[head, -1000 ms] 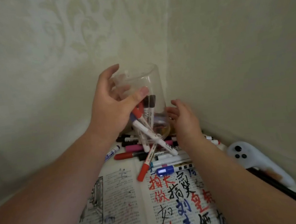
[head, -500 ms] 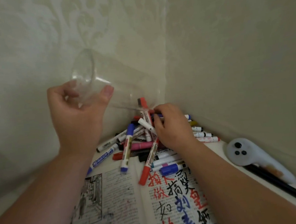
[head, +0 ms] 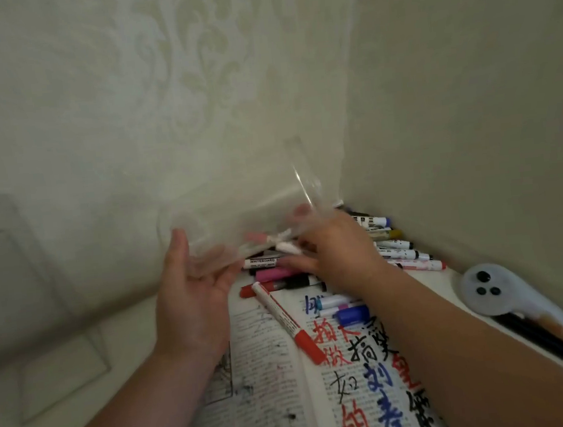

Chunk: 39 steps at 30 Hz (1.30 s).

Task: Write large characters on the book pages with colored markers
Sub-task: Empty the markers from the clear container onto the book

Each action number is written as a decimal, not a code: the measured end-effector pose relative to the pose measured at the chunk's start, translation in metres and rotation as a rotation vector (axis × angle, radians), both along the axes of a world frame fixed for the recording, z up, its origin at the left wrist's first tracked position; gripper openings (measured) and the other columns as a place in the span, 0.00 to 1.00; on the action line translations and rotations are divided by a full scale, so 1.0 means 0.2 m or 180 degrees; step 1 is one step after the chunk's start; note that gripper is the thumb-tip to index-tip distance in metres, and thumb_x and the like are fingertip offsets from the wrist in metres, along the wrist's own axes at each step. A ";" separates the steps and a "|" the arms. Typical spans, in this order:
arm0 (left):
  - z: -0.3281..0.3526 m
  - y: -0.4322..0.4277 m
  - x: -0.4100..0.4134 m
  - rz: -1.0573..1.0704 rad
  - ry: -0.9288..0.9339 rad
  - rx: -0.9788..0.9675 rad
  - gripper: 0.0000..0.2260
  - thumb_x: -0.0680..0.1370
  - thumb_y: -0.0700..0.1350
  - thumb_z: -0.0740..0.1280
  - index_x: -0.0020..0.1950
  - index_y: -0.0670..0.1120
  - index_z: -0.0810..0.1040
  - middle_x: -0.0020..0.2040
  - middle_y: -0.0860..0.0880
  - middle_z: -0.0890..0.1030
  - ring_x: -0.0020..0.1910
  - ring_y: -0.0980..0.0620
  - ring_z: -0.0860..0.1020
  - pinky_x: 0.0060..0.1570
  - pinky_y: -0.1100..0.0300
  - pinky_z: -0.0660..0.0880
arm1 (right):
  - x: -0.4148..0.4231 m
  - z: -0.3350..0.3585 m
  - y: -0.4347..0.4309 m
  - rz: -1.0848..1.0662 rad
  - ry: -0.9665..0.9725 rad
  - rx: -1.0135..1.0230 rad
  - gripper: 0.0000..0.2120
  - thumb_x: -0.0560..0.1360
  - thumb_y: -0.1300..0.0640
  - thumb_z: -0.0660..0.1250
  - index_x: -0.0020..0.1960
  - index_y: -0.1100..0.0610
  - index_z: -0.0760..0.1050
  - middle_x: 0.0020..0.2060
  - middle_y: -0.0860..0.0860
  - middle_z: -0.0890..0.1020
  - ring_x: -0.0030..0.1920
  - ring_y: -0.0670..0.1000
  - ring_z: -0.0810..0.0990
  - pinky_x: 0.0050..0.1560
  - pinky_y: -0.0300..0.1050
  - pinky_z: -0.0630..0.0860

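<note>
Clear plastic, blurred by motion: a cup (head: 239, 217) lies on its side above the head of an open book (head: 254, 371). It is cradled from below by the person's left hand (head: 191, 291), palm up and fingers spread and loose against its wall. The right hand (head: 339, 252) works at the cup's mouth among a few markers; blur hides whether its fingers pinch them or merely push. The tilt suggests the cup serves as the pen holder, held sideways so markers can be swept in or picked out. The markers (head: 397, 253) sit heaped across the top of the book, close to the wall corner. One red-capped marker (head: 283, 320) lies slantwise over the gutter. Large red, black and blue characters (head: 375, 376) already fill much of the right-hand page, while the left page shows only print and ink specks. The book rests on a pale surface (head: 128, 317) pushed into a corner of cream patterned wallpaper (head: 158, 87). A white handheld controller (head: 487, 290) lies at right and a clear plastic tray (head: 24, 307) at left.
</note>
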<state>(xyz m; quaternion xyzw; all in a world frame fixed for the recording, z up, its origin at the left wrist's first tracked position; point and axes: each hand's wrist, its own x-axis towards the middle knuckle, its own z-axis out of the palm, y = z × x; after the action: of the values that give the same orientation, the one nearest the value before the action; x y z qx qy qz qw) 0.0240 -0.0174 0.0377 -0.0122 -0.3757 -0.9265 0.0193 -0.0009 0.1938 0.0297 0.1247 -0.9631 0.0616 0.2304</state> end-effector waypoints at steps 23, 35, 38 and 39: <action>-0.09 0.05 0.01 -0.1022 0.0704 -0.1735 0.21 0.74 0.63 0.69 0.53 0.48 0.86 0.56 0.43 0.85 0.56 0.41 0.82 0.52 0.43 0.78 | 0.41 0.09 -0.02 0.0901 -0.1110 -0.4921 0.36 0.69 0.36 0.74 0.69 0.56 0.75 0.60 0.57 0.84 0.60 0.57 0.83 0.54 0.51 0.80; 0.14 -0.33 0.10 -0.0394 0.0134 -0.7314 0.20 0.74 0.69 0.64 0.43 0.53 0.68 0.40 0.54 0.76 0.38 0.55 0.74 0.35 0.57 0.68 | 0.37 0.07 0.05 -0.0033 -0.0009 -0.5169 0.54 0.50 0.28 0.81 0.68 0.54 0.73 0.63 0.58 0.80 0.59 0.55 0.84 0.58 0.57 0.80; 0.08 -0.35 0.08 -0.1025 0.0271 -0.7404 0.13 0.76 0.61 0.66 0.47 0.52 0.71 0.43 0.54 0.76 0.42 0.55 0.75 0.38 0.58 0.68 | 0.38 0.06 0.03 -0.0110 -0.0052 -0.5095 0.51 0.48 0.28 0.81 0.65 0.49 0.74 0.62 0.54 0.81 0.57 0.52 0.85 0.54 0.52 0.80; 0.06 -0.34 0.07 -0.1101 0.0401 -0.7308 0.11 0.77 0.59 0.66 0.47 0.53 0.71 0.44 0.54 0.77 0.43 0.55 0.75 0.39 0.58 0.69 | 0.39 0.06 0.02 -0.0135 -0.0085 -0.5075 0.49 0.49 0.28 0.80 0.65 0.48 0.74 0.62 0.53 0.81 0.56 0.51 0.85 0.53 0.50 0.80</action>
<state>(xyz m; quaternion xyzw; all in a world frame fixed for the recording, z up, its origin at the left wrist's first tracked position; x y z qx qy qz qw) 0.0388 -0.0847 0.0498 -0.1197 -0.9861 -0.0293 -0.1112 0.0764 0.1974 0.0422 -0.0968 -0.6338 0.7290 0.2398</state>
